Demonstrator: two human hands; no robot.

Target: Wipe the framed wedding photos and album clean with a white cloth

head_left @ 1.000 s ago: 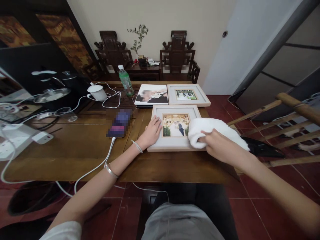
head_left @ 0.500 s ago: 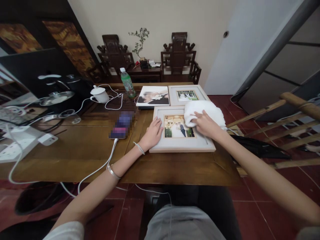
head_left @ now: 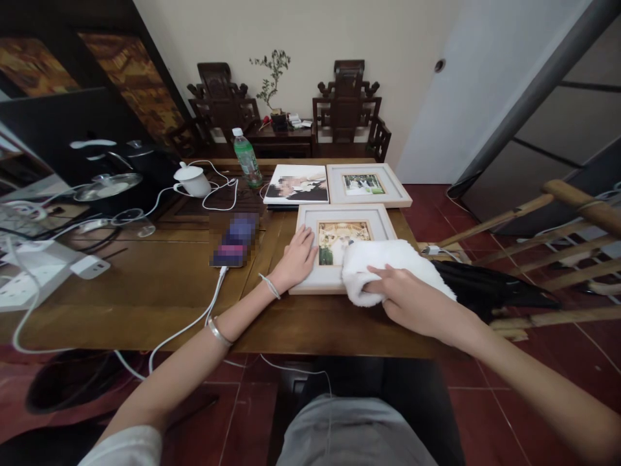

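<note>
A pale square picture frame (head_left: 339, 217) lies flat on the wooden table (head_left: 145, 285) in front of me. My left hand (head_left: 294, 257) rests flat on the frame's left border, fingers stretched out. My right hand (head_left: 405, 299) presses a white fluffy cloth (head_left: 383, 259) onto the frame's near right part, fingers closed on the cloth. The cloth hides the frame's lower right corner and part of the photo.
Behind lie a second pale frame (head_left: 366, 184) and a frameless photo print (head_left: 297, 184). A phone (head_left: 233, 239) on a white cable, a green bottle (head_left: 246, 157), a white cup (head_left: 193, 180) and power strips (head_left: 29, 272) sit to the left. A wooden rack (head_left: 557, 259) stands right.
My right hand has dragged the white cloth from the frame's far right corner toward me, down to its near right part. My left hand has stayed put on the frame's left border.
</note>
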